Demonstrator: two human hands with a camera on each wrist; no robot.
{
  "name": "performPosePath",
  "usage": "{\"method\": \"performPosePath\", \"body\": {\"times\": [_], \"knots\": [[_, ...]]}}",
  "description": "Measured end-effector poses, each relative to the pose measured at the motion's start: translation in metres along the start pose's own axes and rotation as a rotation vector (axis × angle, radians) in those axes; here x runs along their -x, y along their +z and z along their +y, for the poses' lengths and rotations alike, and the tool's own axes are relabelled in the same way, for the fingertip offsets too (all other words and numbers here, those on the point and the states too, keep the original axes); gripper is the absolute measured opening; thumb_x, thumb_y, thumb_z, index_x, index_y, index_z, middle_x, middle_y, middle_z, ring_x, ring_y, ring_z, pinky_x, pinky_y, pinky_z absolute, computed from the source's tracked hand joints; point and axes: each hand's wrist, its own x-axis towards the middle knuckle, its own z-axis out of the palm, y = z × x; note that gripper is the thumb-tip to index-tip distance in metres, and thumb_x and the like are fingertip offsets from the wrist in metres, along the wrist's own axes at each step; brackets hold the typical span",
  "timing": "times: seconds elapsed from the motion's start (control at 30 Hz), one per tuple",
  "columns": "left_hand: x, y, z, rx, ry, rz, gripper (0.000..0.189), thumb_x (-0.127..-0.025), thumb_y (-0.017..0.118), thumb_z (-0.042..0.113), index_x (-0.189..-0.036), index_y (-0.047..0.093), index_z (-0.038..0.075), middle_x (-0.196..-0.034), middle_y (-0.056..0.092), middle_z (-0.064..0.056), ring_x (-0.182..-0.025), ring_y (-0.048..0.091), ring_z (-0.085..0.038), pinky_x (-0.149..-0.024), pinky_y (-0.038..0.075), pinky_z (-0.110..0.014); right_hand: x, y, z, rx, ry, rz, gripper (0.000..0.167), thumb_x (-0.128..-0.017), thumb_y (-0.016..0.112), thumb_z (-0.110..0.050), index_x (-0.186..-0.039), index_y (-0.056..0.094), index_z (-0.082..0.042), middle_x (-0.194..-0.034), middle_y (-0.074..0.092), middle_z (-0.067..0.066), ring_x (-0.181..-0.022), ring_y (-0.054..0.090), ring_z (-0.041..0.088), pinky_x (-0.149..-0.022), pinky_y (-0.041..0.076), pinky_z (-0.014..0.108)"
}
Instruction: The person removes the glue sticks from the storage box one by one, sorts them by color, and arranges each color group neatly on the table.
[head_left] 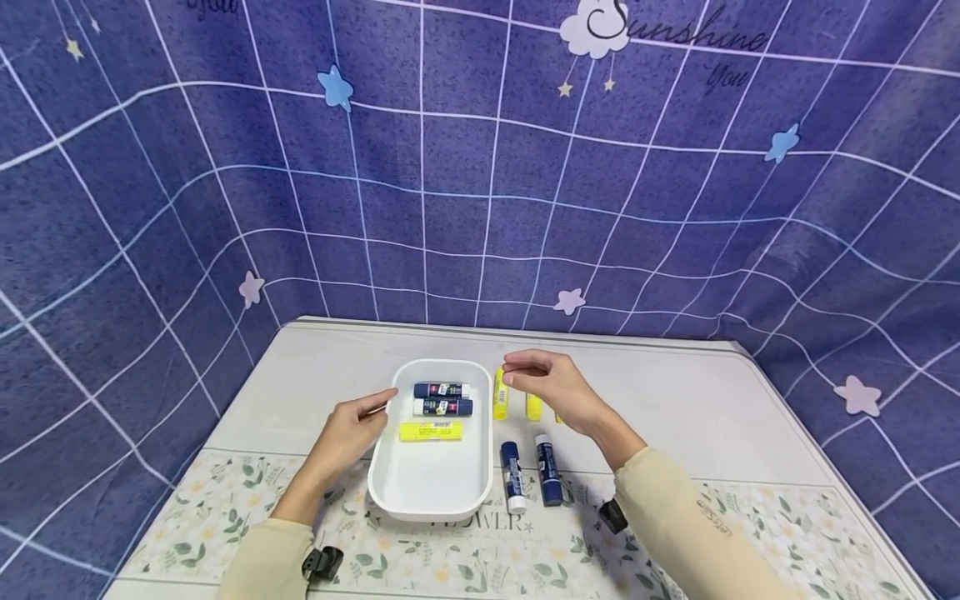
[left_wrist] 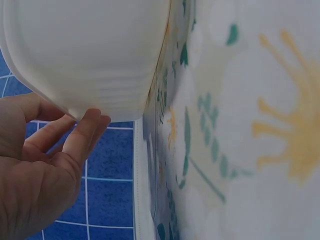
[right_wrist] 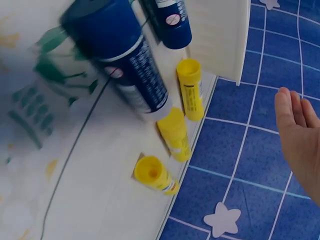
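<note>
A white tray (head_left: pixel 431 492) holds two dark blue glue sticks (head_left: pixel 442 407) and one yellow glue stick (head_left: pixel 431 431), all lying crosswise. My left hand (head_left: pixel 352 433) grips the tray's left side; in the left wrist view, its fingers (left_wrist: pixel 90 127) press against the outer wall below the rim. Over the yellow glue sticks on the table hovers my right hand (head_left: pixel 558 387), its fingers fairly straight. Nothing shows in it in the right wrist view. Three yellow glue sticks (right_wrist: pixel 191 90) stand near the table's far edge, partly covered by the right hand in the head view.
Two more dark blue glue sticks (head_left: pixel 548 471) are on the table right of the tray, nearer to me. A floral cloth (head_left: pixel 712 508) covers the front of the white table (head_left: pixel 337 358). Behind rises a blue curtain (head_left: pixel 465 200) with a grid and stars.
</note>
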Motion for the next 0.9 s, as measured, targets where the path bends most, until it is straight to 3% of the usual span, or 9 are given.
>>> {"method": "performPosePath", "body": {"times": [0.2,0.67,0.9], "knots": [[-0.001,0.0,0.0,-0.007,0.007,0.003,0.047,-0.105,0.05,0.013,-0.151,0.054,0.015,-0.149,0.058,-0.02,-0.132,0.063,-0.035,-0.103,0.059,-0.038,-0.009,0.014,-0.004,-0.017,-0.012,-0.069,0.047,-0.093,0.076,-0.012,-0.137,0.064,-0.001,-0.133,0.069,0.018,-0.114,0.069,0.015,-0.098,0.059,0.025],[0.003,0.0,0.002,-0.041,0.015,0.029,0.046,-0.104,0.052,0.012,-0.15,0.055,0.013,-0.148,0.059,-0.021,-0.132,0.063,-0.036,-0.106,0.058,-0.041,-0.03,0.059,-0.005,0.048,-0.058,-0.218,0.054,-0.089,0.081,-0.013,-0.138,0.062,-0.001,-0.129,0.068,0.019,-0.126,0.062,0.041,-0.099,0.059,0.027],[0.002,-0.001,0.002,-0.043,0.009,0.027,0.047,-0.103,0.052,0.012,-0.15,0.056,0.015,-0.148,0.059,-0.02,-0.132,0.063,-0.035,-0.106,0.058,-0.04,-0.038,0.077,-0.005,0.119,-0.047,-0.251,0.057,-0.087,0.084,-0.016,-0.138,0.063,-0.005,-0.133,0.068,0.022,-0.124,0.064,0.037,-0.102,0.058,0.03]]}}
